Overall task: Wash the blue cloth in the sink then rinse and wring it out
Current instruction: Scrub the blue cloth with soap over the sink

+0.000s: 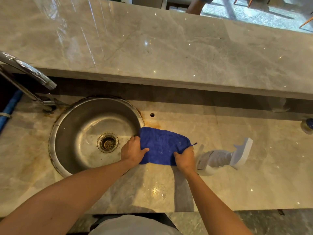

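A chrome tap (28, 72) stands left of the round steel sink (71, 119). The left hand (133, 150) pinches the blue terry cloth's (162, 145) left edge; the cloth lies on the marble counter (237, 184) beside the sink rim. The right hand (185, 158) grips its right corner, near a white spray bottle (220, 158) lying on its side.

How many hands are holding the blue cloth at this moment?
2. The left hand grips the cloth at its left edge, beside the sink. The right hand grips its near right corner, over the counter.
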